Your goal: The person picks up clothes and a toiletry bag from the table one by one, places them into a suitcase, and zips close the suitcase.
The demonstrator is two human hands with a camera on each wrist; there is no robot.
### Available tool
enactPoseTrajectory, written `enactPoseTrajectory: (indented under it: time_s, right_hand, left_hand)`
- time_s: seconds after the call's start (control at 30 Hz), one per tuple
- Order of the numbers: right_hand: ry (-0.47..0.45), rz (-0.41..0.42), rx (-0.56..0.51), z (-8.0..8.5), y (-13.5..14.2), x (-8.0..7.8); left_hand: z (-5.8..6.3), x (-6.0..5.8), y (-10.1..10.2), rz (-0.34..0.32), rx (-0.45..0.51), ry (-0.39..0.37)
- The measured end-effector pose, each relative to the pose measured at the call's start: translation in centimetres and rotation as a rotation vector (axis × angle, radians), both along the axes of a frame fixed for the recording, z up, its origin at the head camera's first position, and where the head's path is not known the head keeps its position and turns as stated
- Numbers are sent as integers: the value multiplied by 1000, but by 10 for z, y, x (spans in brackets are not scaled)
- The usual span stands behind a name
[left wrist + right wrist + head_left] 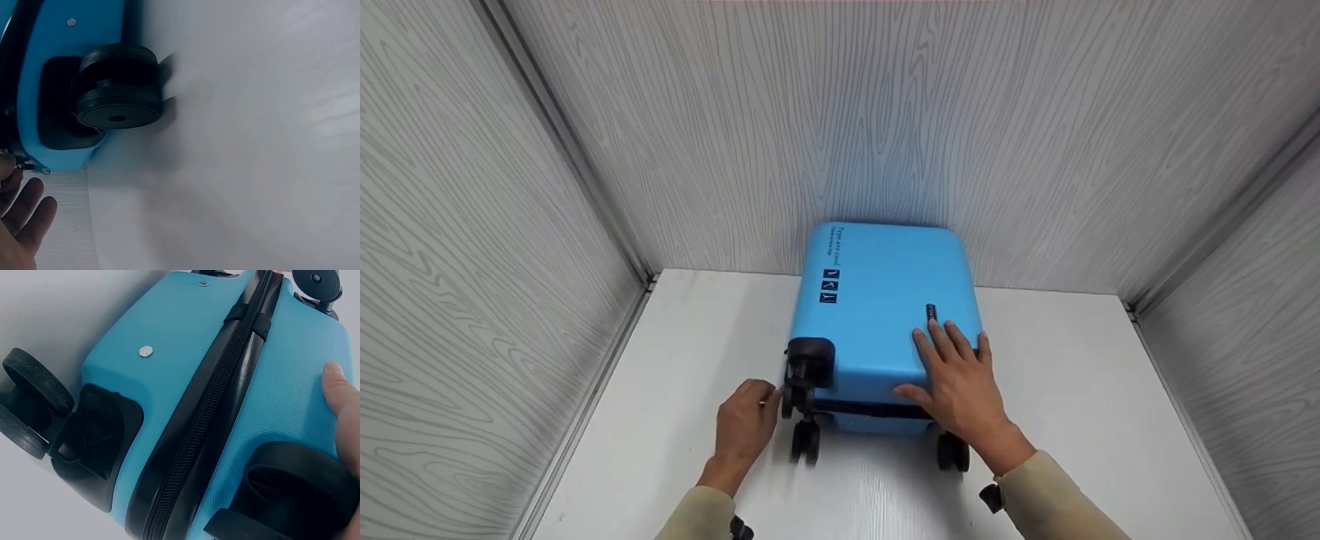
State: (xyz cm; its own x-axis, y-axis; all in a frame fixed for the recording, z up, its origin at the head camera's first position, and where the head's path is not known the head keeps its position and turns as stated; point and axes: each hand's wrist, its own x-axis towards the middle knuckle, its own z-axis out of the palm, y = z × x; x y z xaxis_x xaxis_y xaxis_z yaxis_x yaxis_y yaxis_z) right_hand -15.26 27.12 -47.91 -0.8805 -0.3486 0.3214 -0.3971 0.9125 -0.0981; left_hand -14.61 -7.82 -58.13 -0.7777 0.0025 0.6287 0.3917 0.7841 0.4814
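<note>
A light blue hard-shell suitcase (892, 292) lies flat, its wheeled end facing me. At its left corner, my left hand (746, 416) pinches a small metal zipper pull (35, 167) between thumb and finger, while the other fingers stay loosely bent. My right hand (960, 386) rests on the near right part of the shell with its fingers spread. Its thumb lies over the near edge. A black zipper (208, 416) runs along the wheeled end between two black trims, and its teeth look closed in the right wrist view.
Black caster wheels (805, 441) stick out toward me from the suitcase's corners. It lies on a white surface (712, 322) in front of a pale wood-grain back panel (720, 135). Similar panels stand at the left and right.
</note>
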Motion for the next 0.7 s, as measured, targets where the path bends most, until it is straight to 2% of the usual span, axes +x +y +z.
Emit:
enactPoseTrajectory:
  time_s: [0.07,0.3,0.47,0.7]
  right_hand:
    - [11,-2,0,-1,1,0]
    - [2,-19,-1,-2,1,1]
    - [-9,-20,-2,-1,0,0]
    - [-1,-12,-2,-1,-2,-1]
  left_hand:
    - [3,0,0,1,3,-34]
    - [16,0,2,-17,5,-228]
    - [23,-3,3,-8,-48,-225]
    - [26,-5,0,34,-75,-215]
